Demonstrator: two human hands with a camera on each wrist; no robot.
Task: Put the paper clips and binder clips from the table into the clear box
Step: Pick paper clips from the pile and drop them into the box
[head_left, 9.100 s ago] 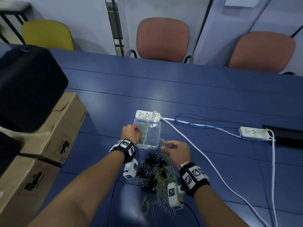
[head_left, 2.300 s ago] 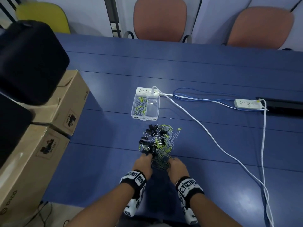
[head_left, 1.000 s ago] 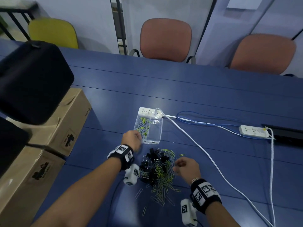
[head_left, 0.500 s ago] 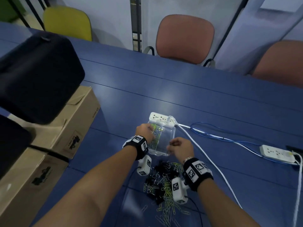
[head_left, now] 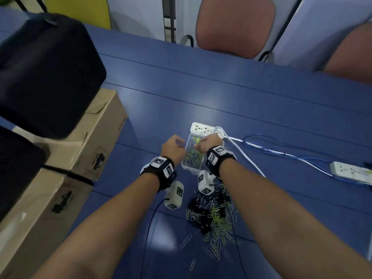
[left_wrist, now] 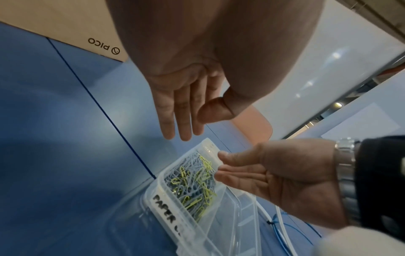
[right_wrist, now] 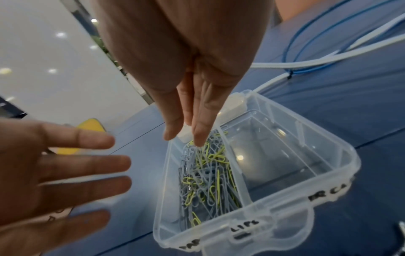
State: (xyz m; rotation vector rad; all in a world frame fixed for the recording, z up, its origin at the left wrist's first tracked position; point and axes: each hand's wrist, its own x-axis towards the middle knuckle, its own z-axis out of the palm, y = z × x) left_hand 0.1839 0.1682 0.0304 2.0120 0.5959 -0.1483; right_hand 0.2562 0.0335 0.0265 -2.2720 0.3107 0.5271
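The clear box (head_left: 186, 167) stands on the blue table with its lid off, and grey and yellow paper clips (right_wrist: 208, 173) fill its left compartment. My right hand (right_wrist: 185, 138) hangs over that compartment, fingers straight and pointing down at the clips, holding nothing. To the left of the box my left hand (left_wrist: 192, 124) hovers with straight, spread fingers and is empty. In the head view the left hand (head_left: 175, 144) and right hand (head_left: 201, 144) flank the box's far end. A pile of paper clips and black binder clips (head_left: 213, 216) lies nearer to me, between my forearms.
A white power strip (head_left: 203, 128) touches the box's far end, with white and blue cables (head_left: 267, 152) running right to a second strip (head_left: 350, 171). Cardboard boxes (head_left: 90, 146) and a black bag (head_left: 44, 73) stand on the left. Chairs line the far edge.
My right hand has moved from the box's near right side to above its left compartment and straightened its fingers. The left hand has opened beside the box. More clips lie in the box.
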